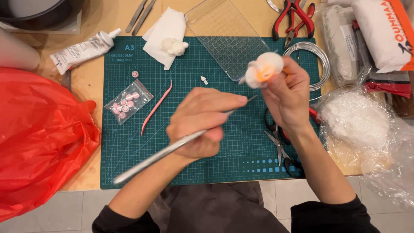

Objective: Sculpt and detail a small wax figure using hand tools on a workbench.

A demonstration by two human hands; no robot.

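- Right hand grips a white-and-orange clay figure above the green cutting mat.
- Left hand clasps a metal sculpting tool, tip near the figure: detailing under way, demanding steady, light pressure.

At the upper left of the frame we see a white squeeze tube with a printed label, lying slanted beside the green cutting mat, and on the mat's left part a small clear zip bag of pink beads (red strip along its top). At the upper right lie a white package with orange print and a clear-wrapped white block; a big red plastic bag fills the left edge.
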